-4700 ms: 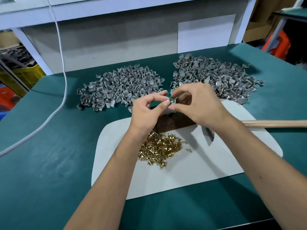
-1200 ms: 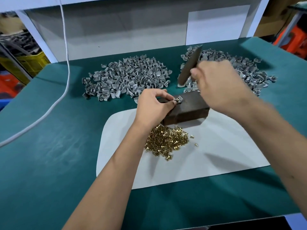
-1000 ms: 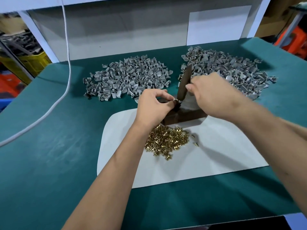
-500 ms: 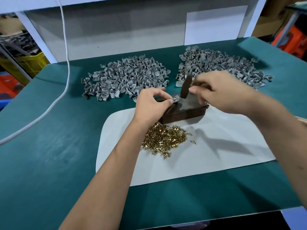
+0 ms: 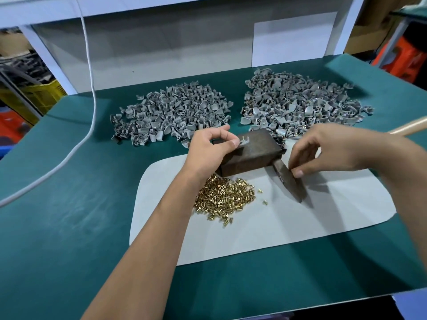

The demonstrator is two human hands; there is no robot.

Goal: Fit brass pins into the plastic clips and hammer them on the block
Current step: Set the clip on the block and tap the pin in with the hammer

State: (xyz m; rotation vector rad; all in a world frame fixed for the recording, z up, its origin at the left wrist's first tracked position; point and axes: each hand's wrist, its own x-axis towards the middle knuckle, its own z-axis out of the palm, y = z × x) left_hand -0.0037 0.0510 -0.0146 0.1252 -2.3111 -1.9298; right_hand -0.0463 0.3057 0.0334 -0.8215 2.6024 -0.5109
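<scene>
My left hand [image 5: 209,148] is pinching a grey clip [image 5: 244,141] against the top of the dark block [image 5: 251,155], a pin standing in it. My right hand [image 5: 323,151] is curling its fingers on the hammer [image 5: 288,181], whose head is lying on the white mat [image 5: 300,218] beside the block. Brass pins [image 5: 225,197] are lying heaped on the mat, near the block. Two piles of clips [image 5: 173,112] are sitting farther back on the desk [image 5: 69,227].

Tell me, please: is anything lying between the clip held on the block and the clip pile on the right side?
Nothing visible. The left hand pinches the clip on the block; only bare block top lies between it and the right pile.
</scene>
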